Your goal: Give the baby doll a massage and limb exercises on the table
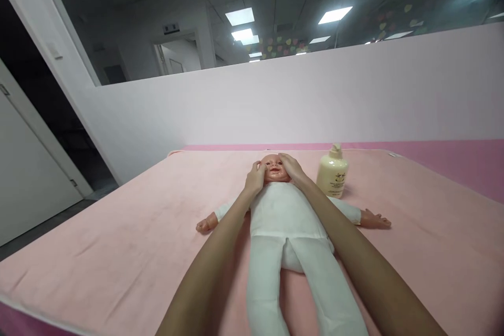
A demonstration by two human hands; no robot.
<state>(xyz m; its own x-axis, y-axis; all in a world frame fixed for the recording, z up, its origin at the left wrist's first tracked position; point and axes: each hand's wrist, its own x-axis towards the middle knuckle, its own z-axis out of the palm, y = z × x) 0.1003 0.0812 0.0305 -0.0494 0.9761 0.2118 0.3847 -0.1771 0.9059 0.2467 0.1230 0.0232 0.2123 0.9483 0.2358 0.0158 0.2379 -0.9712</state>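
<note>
A baby doll (289, 210) with a white cloth body lies face up, its legs toward me and its arms spread wide. My left hand (255, 176) cups one side of the doll's head, the thumb against the cheek. Against the other side of the head rests my right hand (292, 168), its fingers reaching up by the temple and forehead. The doll's smiling plastic face shows between the two hands. Both my forearms pass over its arms. Just right of the right hand stands a pale yellow pump bottle (333, 174), upright.
A pink cloth (129, 231) covers the table under the doll. Behind its far edge rises a white wall (275, 100) with a wide window (149, 16) above. A doorway with a white door (31, 168) is on the left.
</note>
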